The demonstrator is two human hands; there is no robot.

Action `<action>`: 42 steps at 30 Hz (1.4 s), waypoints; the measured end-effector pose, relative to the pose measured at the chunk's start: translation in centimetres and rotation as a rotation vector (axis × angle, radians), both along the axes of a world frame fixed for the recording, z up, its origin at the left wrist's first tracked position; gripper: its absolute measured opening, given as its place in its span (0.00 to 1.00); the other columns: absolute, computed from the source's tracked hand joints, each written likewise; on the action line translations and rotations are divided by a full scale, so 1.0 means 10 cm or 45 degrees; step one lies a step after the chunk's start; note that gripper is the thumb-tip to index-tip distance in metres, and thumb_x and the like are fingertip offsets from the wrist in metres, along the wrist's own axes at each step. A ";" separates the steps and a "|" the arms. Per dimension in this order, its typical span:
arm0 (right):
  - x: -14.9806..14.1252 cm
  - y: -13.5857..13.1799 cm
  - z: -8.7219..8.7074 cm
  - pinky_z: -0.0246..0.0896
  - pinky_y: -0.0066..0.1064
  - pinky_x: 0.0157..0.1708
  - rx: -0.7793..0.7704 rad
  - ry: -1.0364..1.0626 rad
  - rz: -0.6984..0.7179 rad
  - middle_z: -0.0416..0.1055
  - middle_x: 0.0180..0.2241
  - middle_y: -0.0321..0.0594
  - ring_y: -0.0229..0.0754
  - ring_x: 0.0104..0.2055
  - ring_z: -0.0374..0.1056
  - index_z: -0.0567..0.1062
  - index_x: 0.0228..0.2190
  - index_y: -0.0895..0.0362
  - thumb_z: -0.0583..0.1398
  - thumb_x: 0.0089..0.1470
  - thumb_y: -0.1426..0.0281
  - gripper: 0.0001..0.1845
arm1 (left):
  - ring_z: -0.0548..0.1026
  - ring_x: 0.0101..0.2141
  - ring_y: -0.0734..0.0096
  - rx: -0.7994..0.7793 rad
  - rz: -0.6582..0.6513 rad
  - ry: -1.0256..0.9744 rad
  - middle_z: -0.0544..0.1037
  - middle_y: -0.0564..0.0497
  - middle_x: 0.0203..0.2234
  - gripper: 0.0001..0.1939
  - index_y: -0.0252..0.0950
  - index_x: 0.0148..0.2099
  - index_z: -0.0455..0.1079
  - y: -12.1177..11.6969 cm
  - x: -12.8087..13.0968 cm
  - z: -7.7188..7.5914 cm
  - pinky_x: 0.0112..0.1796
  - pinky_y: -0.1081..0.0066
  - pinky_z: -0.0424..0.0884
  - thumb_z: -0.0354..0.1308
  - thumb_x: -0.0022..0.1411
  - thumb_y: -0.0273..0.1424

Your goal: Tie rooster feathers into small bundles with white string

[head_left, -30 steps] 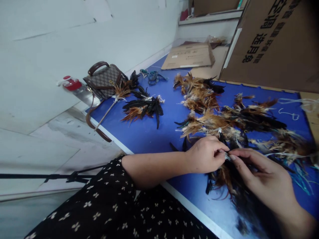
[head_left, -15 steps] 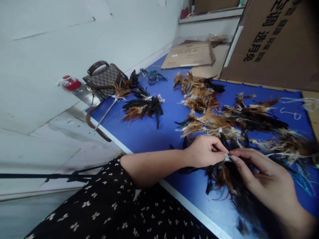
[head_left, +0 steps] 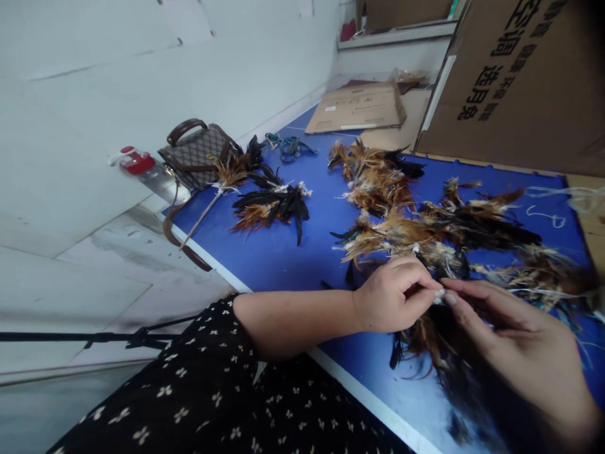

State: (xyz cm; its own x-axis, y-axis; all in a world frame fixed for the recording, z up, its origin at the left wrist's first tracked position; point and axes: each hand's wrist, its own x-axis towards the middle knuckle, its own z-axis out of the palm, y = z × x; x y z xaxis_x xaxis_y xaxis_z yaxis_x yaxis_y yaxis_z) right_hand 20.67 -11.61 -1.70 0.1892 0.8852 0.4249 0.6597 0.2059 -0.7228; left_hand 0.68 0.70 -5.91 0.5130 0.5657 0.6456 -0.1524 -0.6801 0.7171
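My left hand (head_left: 394, 295) is closed in a pinch, thumb against forefinger. Facing it, my right hand (head_left: 515, 334) pinches too, and the fingertips of both nearly meet at the whitish, fluffy base (head_left: 438, 296) of a feather bunch. Black and brown feathers (head_left: 428, 353) hang below, partly hidden behind my right hand. Whether a thread runs between the fingers I cannot tell. Just beyond my hands lies a pile of tan and brown feathers (head_left: 394, 230). A white string (head_left: 546, 291) stretches over feathers past my right hand.
The blue tabletop (head_left: 283, 265) also bears a black and orange feather bunch (head_left: 274, 205), a feather-topped stick (head_left: 201, 217), a patterned handbag (head_left: 196, 154) and a red-capped bottle (head_left: 151, 173). Flattened cardboard (head_left: 357, 107) lies at the back; a large cardboard box (head_left: 529, 94) stands at right.
Both hands have shifted slightly right, still pinching close together at the feather base. The whitish base has moved right with them. Other things on the table lie as before.
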 end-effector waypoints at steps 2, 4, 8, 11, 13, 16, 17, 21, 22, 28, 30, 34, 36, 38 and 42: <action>0.04 0.03 0.01 0.86 0.31 0.47 0.069 -0.034 0.103 0.91 0.45 0.40 0.46 0.44 0.88 0.94 0.46 0.46 0.73 0.71 0.55 0.12 | 0.85 0.42 0.64 0.002 -0.017 0.068 0.87 0.46 0.39 0.05 0.38 0.44 0.82 0.02 0.00 -0.01 0.49 0.61 0.85 0.74 0.74 0.32; 0.07 0.06 0.03 0.86 0.32 0.51 0.077 -0.052 0.172 0.90 0.44 0.39 0.46 0.44 0.88 0.94 0.43 0.46 0.72 0.72 0.58 0.09 | 0.85 0.42 0.64 -0.028 -0.021 0.143 0.87 0.45 0.38 0.06 0.38 0.43 0.83 0.02 -0.01 0.01 0.50 0.61 0.85 0.74 0.75 0.33; 0.12 0.09 0.04 0.85 0.32 0.44 -0.020 -0.050 0.245 0.90 0.41 0.42 0.47 0.39 0.87 0.91 0.39 0.49 0.72 0.73 0.53 0.15 | 0.85 0.42 0.64 -0.070 -0.084 0.225 0.88 0.45 0.38 0.07 0.38 0.42 0.84 0.03 -0.05 0.10 0.51 0.60 0.85 0.76 0.73 0.33; 0.13 0.10 0.03 0.84 0.32 0.45 -0.015 -0.079 0.295 0.90 0.42 0.43 0.46 0.39 0.87 0.91 0.40 0.49 0.71 0.75 0.51 0.17 | 0.86 0.42 0.63 -0.066 -0.099 0.279 0.88 0.45 0.38 0.05 0.38 0.42 0.85 0.04 -0.07 0.14 0.52 0.60 0.85 0.75 0.74 0.31; 0.12 0.11 0.03 0.83 0.29 0.44 0.020 -0.105 0.290 0.89 0.42 0.40 0.44 0.39 0.87 0.90 0.41 0.49 0.71 0.75 0.54 0.14 | 0.86 0.43 0.63 -0.050 -0.096 0.315 0.88 0.45 0.38 0.05 0.38 0.41 0.84 0.05 -0.08 0.15 0.52 0.61 0.85 0.73 0.75 0.29; 0.09 0.11 0.04 0.80 0.26 0.40 0.055 -0.122 0.277 0.88 0.40 0.38 0.41 0.37 0.85 0.89 0.41 0.49 0.72 0.74 0.58 0.10 | 0.86 0.44 0.62 -0.016 -0.085 0.337 0.88 0.44 0.38 0.06 0.38 0.42 0.84 0.04 -0.09 0.17 0.52 0.61 0.84 0.70 0.76 0.29; 0.08 0.11 0.05 0.79 0.26 0.40 0.058 -0.122 0.277 0.88 0.40 0.38 0.41 0.36 0.85 0.89 0.41 0.49 0.72 0.74 0.58 0.09 | 0.86 0.45 0.62 -0.005 -0.083 0.337 0.88 0.44 0.38 0.06 0.38 0.42 0.84 0.03 -0.09 0.17 0.52 0.61 0.84 0.69 0.77 0.28; 0.04 0.10 0.05 0.78 0.27 0.36 0.054 -0.107 0.218 0.87 0.37 0.39 0.41 0.34 0.83 0.87 0.40 0.50 0.71 0.72 0.58 0.10 | 0.86 0.45 0.62 0.025 -0.079 0.313 0.87 0.43 0.38 0.07 0.36 0.44 0.83 -0.01 -0.10 0.20 0.51 0.62 0.85 0.66 0.78 0.29; 0.03 0.09 0.04 0.78 0.28 0.36 0.052 -0.106 0.191 0.86 0.37 0.39 0.42 0.33 0.82 0.87 0.40 0.50 0.71 0.72 0.58 0.10 | 0.86 0.44 0.62 0.015 -0.069 0.317 0.87 0.43 0.39 0.06 0.36 0.45 0.83 -0.02 -0.10 0.20 0.51 0.63 0.85 0.65 0.78 0.30; 0.02 0.08 -0.02 0.80 0.31 0.38 0.079 -0.148 0.134 0.86 0.37 0.37 0.43 0.33 0.81 0.85 0.43 0.49 0.69 0.74 0.58 0.09 | 0.85 0.44 0.62 -0.056 -0.035 0.406 0.87 0.43 0.40 0.06 0.35 0.50 0.84 -0.04 -0.11 0.23 0.51 0.61 0.85 0.66 0.76 0.29; 0.05 0.09 -0.05 0.81 0.31 0.41 0.142 -0.222 0.127 0.87 0.40 0.38 0.43 0.36 0.83 0.84 0.45 0.48 0.68 0.75 0.60 0.06 | 0.85 0.43 0.62 -0.039 -0.043 0.395 0.87 0.43 0.39 0.05 0.35 0.47 0.84 -0.04 -0.12 0.24 0.51 0.61 0.85 0.65 0.76 0.28; 0.17 0.09 -0.14 0.82 0.36 0.51 0.237 -0.419 0.097 0.89 0.49 0.42 0.48 0.46 0.87 0.83 0.49 0.48 0.67 0.76 0.62 0.05 | 0.84 0.41 0.62 -0.049 -0.044 0.414 0.85 0.45 0.38 0.03 0.37 0.44 0.82 -0.03 -0.14 0.26 0.50 0.61 0.85 0.66 0.72 0.26; 0.23 0.09 -0.17 0.81 0.37 0.50 0.247 -0.533 0.074 0.89 0.51 0.43 0.50 0.49 0.88 0.82 0.50 0.48 0.66 0.77 0.61 0.07 | 0.83 0.41 0.63 -0.062 -0.044 0.440 0.85 0.45 0.38 0.03 0.37 0.43 0.81 -0.02 -0.15 0.27 0.50 0.60 0.85 0.67 0.71 0.25; 0.25 0.09 -0.19 0.79 0.36 0.45 0.255 -0.678 0.026 0.89 0.53 0.44 0.49 0.50 0.88 0.81 0.50 0.50 0.64 0.79 0.60 0.08 | 0.83 0.42 0.63 -0.069 -0.068 0.472 0.85 0.45 0.38 0.04 0.37 0.42 0.80 -0.01 -0.16 0.28 0.51 0.59 0.85 0.65 0.70 0.23; 0.20 0.09 -0.16 0.64 0.36 0.29 0.280 -0.985 -0.140 0.90 0.52 0.42 0.43 0.36 0.84 0.81 0.51 0.53 0.61 0.81 0.63 0.10 | 0.83 0.44 0.61 -0.068 -0.130 0.554 0.86 0.44 0.40 0.08 0.38 0.41 0.78 0.04 -0.16 0.33 0.54 0.59 0.84 0.62 0.68 0.20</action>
